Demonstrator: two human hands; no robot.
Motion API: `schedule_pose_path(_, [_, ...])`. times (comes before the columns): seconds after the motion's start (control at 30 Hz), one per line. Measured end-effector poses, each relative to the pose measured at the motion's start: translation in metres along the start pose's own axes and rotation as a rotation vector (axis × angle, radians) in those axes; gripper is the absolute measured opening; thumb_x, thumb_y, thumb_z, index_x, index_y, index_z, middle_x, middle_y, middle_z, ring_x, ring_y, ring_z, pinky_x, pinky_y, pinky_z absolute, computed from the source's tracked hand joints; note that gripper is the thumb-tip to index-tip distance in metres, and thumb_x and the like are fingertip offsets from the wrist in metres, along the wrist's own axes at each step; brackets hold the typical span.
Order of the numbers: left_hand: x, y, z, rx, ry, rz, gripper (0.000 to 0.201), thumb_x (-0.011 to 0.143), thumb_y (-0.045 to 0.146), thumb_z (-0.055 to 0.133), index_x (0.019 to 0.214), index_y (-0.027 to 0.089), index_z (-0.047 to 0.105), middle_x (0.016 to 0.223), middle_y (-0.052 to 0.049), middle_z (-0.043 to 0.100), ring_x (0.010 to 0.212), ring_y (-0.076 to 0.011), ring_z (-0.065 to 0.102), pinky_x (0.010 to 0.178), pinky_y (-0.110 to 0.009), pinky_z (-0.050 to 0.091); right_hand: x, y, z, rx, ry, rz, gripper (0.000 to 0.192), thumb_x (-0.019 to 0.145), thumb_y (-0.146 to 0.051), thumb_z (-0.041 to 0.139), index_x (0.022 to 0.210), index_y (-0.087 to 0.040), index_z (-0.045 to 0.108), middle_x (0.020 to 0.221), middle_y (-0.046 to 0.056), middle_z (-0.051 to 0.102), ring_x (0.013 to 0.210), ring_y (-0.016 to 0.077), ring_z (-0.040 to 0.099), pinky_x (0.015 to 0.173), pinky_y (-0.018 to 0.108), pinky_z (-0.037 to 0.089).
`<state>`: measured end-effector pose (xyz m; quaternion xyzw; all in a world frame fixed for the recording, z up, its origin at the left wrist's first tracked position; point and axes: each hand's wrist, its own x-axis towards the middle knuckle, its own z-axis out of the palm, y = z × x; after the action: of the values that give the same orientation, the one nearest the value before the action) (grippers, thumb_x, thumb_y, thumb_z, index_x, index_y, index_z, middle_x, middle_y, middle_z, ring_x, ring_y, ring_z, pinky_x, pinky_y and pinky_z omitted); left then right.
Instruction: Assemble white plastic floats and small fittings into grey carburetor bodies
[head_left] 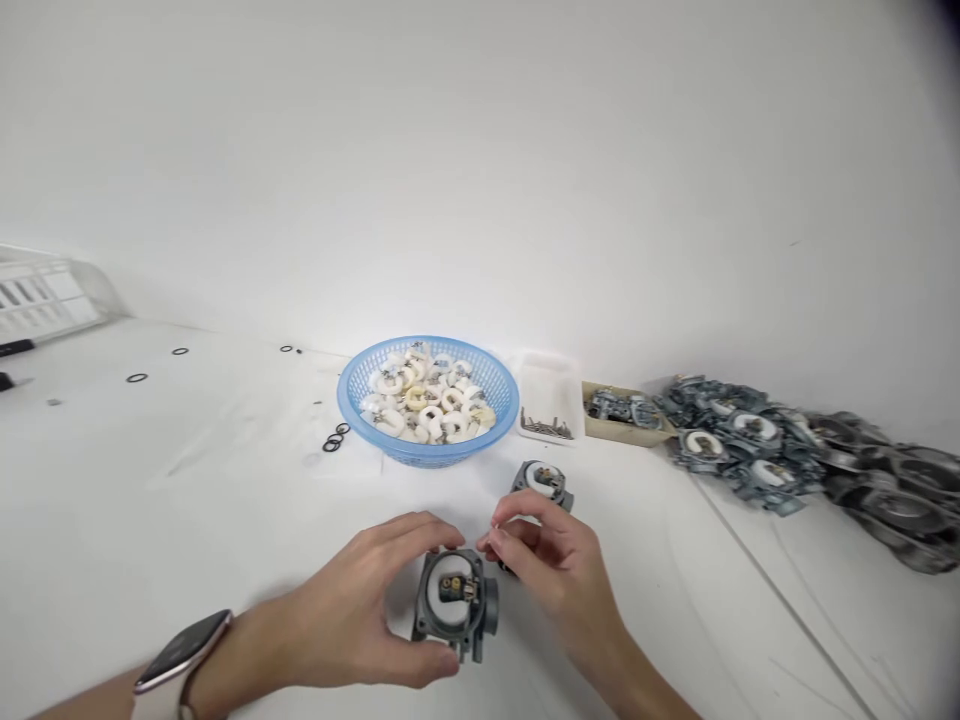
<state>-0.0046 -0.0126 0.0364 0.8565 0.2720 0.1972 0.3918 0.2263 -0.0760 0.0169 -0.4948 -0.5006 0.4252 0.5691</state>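
My left hand [352,610] is clamped around a grey carburetor body [454,605], thumb under its near edge and fingers curled over the far rim, holding it just above the desk [150,500] with its open face turned up at me. A white float sits inside the opening with a small dark and brass part at its middle. My right hand [551,560] is pinched together at the body's right rim, fingertips [495,545] touching or nearly touching the metal; whether it holds a small pin I cannot tell.

A second body [544,482] stands just behind the right hand. Further back is a blue basket [427,450] of white floats, a clear tray [551,405] with small metal pins beside it, then a cardboard box [626,410] and a heap of finished bodies [757,440] along the right. A few black rings [335,437] lie left of the basket.

To do this well, I judge the left grip should keep the body level and steady, so the float does not shift, while the right fingertips work in line with the hinge rather than at an angle, using light pressure.
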Motion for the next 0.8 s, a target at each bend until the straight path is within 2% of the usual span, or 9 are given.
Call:
schedule_pose_path(0.1, [-0.003, -0.003, -0.001, -0.013, 0.018, 0.028, 0.042, 0.081, 0.028, 0.085, 0.122, 0.024, 0.077, 0.131, -0.008, 0.077, 0.120, -0.0307, 0.072, 0.105, -0.036, 0.061, -0.002, 0.001, -0.001, -0.012, -0.024, 0.036, 0.029, 0.093, -0.048, 0.086, 0.093, -0.021, 0.076, 0.079, 0.004, 0.074, 0.078, 0.0224, 0.074, 0.075, 0.032, 0.060])
schedule_pose_path(0.23, [-0.003, -0.009, 0.000, -0.010, 0.046, 0.110, 0.034, 0.090, 0.028, 0.084, 0.122, 0.023, 0.077, 0.127, -0.009, 0.078, 0.113, -0.0285, 0.075, 0.099, -0.036, 0.064, -0.003, 0.000, -0.003, -0.037, -0.034, 0.062, 0.025, 0.093, -0.045, 0.086, 0.091, -0.021, 0.078, 0.086, 0.005, 0.073, 0.082, 0.0212, 0.070, 0.075, 0.031, 0.058])
schedule_pose_path(0.33, [-0.003, -0.014, 0.002, 0.010, 0.098, 0.198, 0.036, 0.090, 0.031, 0.089, 0.122, 0.022, 0.076, 0.126, -0.011, 0.078, 0.110, -0.0287, 0.076, 0.094, -0.036, 0.065, -0.002, -0.001, -0.003, -0.035, -0.043, 0.087, 0.022, 0.093, -0.042, 0.086, 0.091, -0.022, 0.078, 0.088, 0.005, 0.073, 0.083, 0.0211, 0.070, 0.076, 0.031, 0.059])
schedule_pose_path(0.57, [-0.005, -0.017, 0.007, 0.031, 0.160, 0.280, 0.043, 0.095, 0.035, 0.087, 0.133, 0.026, 0.069, 0.127, -0.010, 0.077, 0.110, -0.0260, 0.075, 0.093, -0.032, 0.066, 0.000, -0.003, 0.000, 0.017, -0.032, 0.130, 0.015, 0.089, -0.035, 0.085, 0.088, -0.023, 0.077, 0.086, 0.002, 0.071, 0.077, 0.0177, 0.066, 0.073, 0.029, 0.058])
schedule_pose_path(0.73, [-0.008, -0.014, 0.007, 0.058, 0.154, 0.259, 0.042, 0.100, 0.035, 0.082, 0.139, 0.032, 0.066, 0.130, -0.009, 0.075, 0.107, -0.0259, 0.076, 0.096, -0.034, 0.068, 0.003, -0.011, 0.001, 0.045, -0.058, 0.189, 0.016, 0.081, -0.032, 0.089, 0.083, -0.021, 0.077, 0.080, 0.002, 0.070, 0.075, 0.0175, 0.065, 0.071, 0.030, 0.057])
schedule_pose_path(0.8, [-0.009, -0.014, 0.007, 0.031, 0.135, 0.245, 0.042, 0.100, 0.035, 0.082, 0.139, 0.033, 0.066, 0.131, -0.009, 0.075, 0.108, -0.0266, 0.076, 0.087, -0.030, 0.069, 0.005, -0.013, 0.001, 0.058, -0.070, 0.210, 0.016, 0.080, -0.032, 0.088, 0.083, -0.021, 0.077, 0.078, 0.001, 0.069, 0.074, 0.0171, 0.065, 0.071, 0.030, 0.056])
